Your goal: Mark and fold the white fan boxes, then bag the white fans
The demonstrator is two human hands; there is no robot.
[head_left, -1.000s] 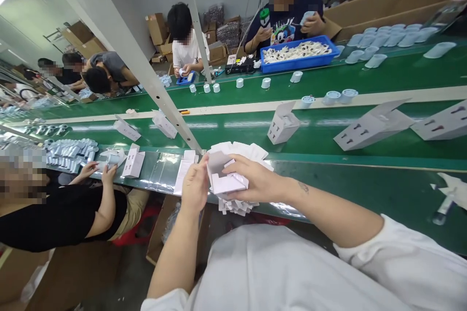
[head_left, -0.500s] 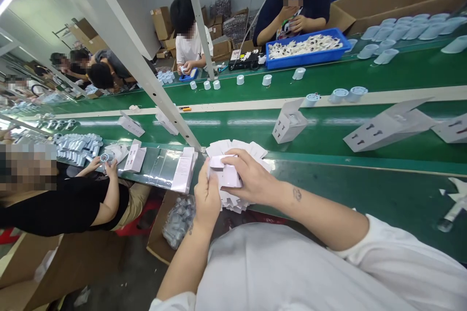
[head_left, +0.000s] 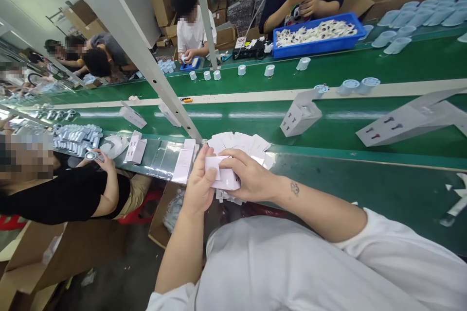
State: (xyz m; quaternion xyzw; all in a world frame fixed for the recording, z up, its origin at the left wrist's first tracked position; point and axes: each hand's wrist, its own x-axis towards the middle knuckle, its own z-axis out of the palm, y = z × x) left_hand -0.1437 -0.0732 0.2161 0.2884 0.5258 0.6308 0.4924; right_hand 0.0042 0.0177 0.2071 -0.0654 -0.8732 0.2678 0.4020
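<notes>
Between my hands I hold a small white cardboard box, its end turned up toward me. My left hand grips the left side, with the thumb pressed on a white flap. My right hand is wrapped round the right side, fingers bent over the top edge. Just beyond and below the box, a fanned heap of white folded cartons lies at the bench edge. Left of my left hand stand flat white cartons. What the held box contains, if anything, is hidden.
A slanted metal post rises just beyond the bench. Open printed boxes stand on the green conveyor. A co-worker sits at left beside a cardboard carton. Across the line is a blue tray of white parts.
The flap on the held box has folded down under my left thumb, covering the end. The view has shifted slightly, and the co-worker at left has lowered one hand.
</notes>
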